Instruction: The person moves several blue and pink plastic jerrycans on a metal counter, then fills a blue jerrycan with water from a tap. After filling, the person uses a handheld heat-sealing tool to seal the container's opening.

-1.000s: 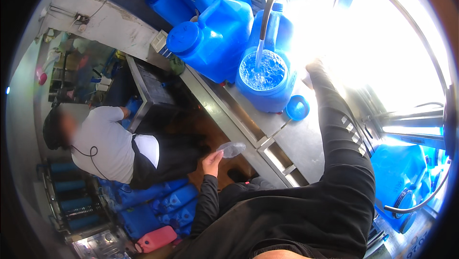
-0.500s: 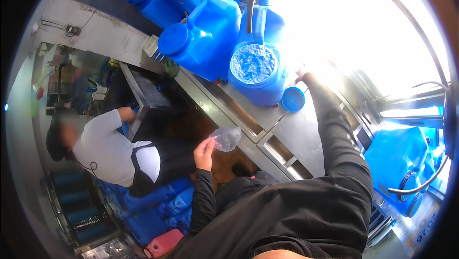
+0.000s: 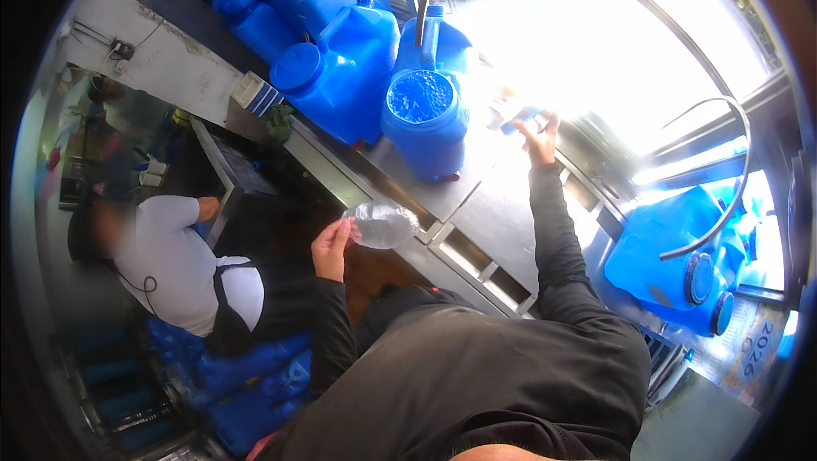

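Observation:
My left hand (image 3: 330, 248) pinches one end of a clear, rounded plastic bag (image 3: 383, 224), held out in front of the metal counter. My right hand (image 3: 539, 139) reaches over the counter into strong glare. Its fingers grip a blue lid (image 3: 521, 120), seen edge-on and partly washed out. To the left of that hand stands an open blue water container (image 3: 425, 142), its wide mouth full of bubbly water (image 3: 420, 97). A second blue container (image 3: 357, 69) with its round cap on stands beside it.
A grey hose (image 3: 419, 27) hangs over the open container. More blue containers (image 3: 659, 244) stand at the right, others at the back left. A co-worker in a white shirt (image 3: 174, 261) bends at the left. Rectangular slots (image 3: 464, 250) cut the steel counter (image 3: 502, 206).
My right hand has picked the blue lid up off the counter. My left hand still holds the bag, now turned broader to view. The whole view has shifted slightly.

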A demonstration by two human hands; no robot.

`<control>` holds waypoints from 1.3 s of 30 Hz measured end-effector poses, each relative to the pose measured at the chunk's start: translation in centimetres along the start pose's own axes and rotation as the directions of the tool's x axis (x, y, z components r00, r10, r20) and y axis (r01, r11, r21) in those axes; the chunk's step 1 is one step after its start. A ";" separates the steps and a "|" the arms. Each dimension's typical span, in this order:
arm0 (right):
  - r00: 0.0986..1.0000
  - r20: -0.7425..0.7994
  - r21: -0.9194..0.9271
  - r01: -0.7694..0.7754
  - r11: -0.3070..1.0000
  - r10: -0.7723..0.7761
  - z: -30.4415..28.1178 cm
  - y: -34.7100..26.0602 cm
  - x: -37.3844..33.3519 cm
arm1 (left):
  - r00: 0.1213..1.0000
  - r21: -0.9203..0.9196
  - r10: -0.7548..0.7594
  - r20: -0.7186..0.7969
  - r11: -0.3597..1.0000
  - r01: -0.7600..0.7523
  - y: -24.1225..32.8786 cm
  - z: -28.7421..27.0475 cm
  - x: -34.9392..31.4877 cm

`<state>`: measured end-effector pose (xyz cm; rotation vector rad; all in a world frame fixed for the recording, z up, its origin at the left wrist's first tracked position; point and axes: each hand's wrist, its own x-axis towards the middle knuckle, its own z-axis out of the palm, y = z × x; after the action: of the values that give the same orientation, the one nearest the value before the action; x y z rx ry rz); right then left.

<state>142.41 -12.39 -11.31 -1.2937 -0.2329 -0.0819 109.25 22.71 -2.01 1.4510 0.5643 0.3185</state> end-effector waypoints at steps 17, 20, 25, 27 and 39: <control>0.965 -0.133 0.345 0.257 0.903 -0.224 4.4 -10.3 -3.6 | 0.720 0.071 0.080 0.689 0.982 -0.177 16.1 14.2 15.8; 0.959 -0.198 0.514 0.278 0.811 -0.204 4.4 -11.4 -7.0 | 0.758 0.087 0.084 0.647 0.979 -0.183 15.3 14.7 20.5; 0.976 -0.117 0.471 0.218 0.855 -0.185 6.2 -12.2 -11.2 | 0.733 0.072 0.115 0.671 0.973 -0.218 12.7 13.7 25.8; 0.981 -0.105 0.484 0.194 0.853 -0.163 7.7 -11.4 -11.8 | 0.721 0.019 0.162 0.674 0.971 -0.236 11.7 13.5 27.2; 0.988 -0.075 -0.345 0.099 0.933 -0.132 16.8 -11.0 -5.0 | 0.743 0.019 0.410 0.529 0.870 -0.493 9.4 12.5 30.1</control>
<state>133.32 0.34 2.26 -1.6160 -0.2174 -0.2964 142.28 29.21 2.43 1.7399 -0.2198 0.2543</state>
